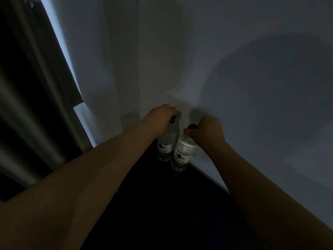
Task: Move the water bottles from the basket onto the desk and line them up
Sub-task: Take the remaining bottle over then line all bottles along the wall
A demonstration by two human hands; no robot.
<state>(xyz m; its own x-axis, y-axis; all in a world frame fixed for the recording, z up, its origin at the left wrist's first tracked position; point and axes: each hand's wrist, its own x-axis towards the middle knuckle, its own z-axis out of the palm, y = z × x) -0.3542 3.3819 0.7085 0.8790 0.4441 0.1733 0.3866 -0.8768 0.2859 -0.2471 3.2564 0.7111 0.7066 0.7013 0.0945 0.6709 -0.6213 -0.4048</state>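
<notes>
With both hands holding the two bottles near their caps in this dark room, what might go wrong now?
1. The left hand and right hand grip only near the green caps, so the left bottle or right bottle may tip or slip.
2. The bottles stand very close together; moving one may knock the other.
3. The dark desk is hard to see, so lining up may be uneven.

Wall (234,78) close behind bottles (182,152); curtain (27,105) left.
</notes>
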